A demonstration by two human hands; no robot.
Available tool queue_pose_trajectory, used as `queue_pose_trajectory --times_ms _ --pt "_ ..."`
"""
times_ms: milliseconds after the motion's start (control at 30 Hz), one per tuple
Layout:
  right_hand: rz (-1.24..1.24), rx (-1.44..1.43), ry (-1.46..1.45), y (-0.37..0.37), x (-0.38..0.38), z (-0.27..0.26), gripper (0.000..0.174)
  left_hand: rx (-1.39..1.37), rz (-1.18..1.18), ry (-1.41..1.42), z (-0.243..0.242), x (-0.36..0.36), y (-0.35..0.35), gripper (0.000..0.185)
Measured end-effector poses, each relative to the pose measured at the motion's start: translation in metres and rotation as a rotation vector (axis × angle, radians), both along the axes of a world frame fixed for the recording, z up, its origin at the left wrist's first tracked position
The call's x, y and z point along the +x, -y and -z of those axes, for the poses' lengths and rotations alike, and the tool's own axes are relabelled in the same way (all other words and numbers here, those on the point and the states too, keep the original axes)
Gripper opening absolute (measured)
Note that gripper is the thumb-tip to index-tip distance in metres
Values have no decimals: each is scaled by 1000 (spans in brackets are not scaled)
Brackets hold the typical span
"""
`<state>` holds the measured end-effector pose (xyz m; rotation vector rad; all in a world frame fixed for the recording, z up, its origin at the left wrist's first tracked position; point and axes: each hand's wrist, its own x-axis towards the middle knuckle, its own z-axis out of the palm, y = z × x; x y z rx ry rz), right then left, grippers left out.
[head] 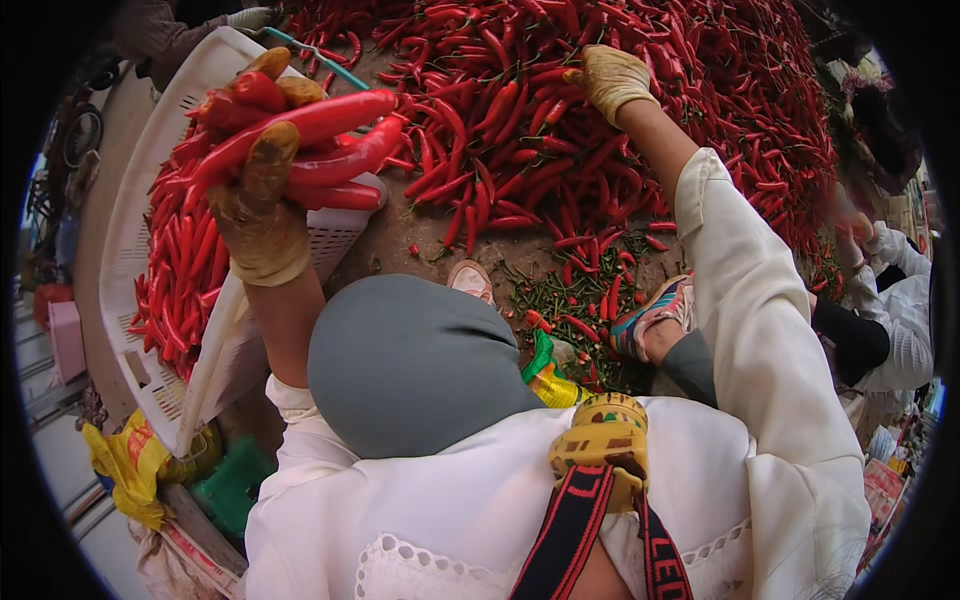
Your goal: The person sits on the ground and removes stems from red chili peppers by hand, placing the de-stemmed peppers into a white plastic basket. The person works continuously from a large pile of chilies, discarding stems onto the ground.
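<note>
My left hand (pixel 262 217), in a stained, yellowish glove, grips a bunch of long red chilli peppers (pixel 330 120). It is raised over the inner side of a white plastic crate (pixel 217 360). More red chilli peppers (pixel 180 277) fill much of that crate. At the near part of a large heap of red chilli peppers (pixel 720 127) is my right hand (pixel 616 79), gloved the same way. Its fingers curl down among the peppers and the fingertips are partly hidden, so whether it grips one cannot be told.
A thin turquoise rod (pixel 319 56) lies at the crate's far end. Green stems and pepper bits (pixel 540 292) litter the floor between my shoes. A yellow bag (pixel 127 465) and a green container (pixel 236 484) sit below the crate. Another person's white sleeve (pixel 900 300) appears at right.
</note>
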<state>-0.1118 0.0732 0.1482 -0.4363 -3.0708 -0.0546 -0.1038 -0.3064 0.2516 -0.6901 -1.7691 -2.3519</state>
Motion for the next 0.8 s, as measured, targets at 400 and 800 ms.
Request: queue_pose_trajectory --times_ms 400,800 --pt "0 -189 67 49 122 -3 41 -775 311 -489 -6 14 -5 42" --pt "235 -1469 125 126 170 90 19 -914 685 218 254 83 -69 28"
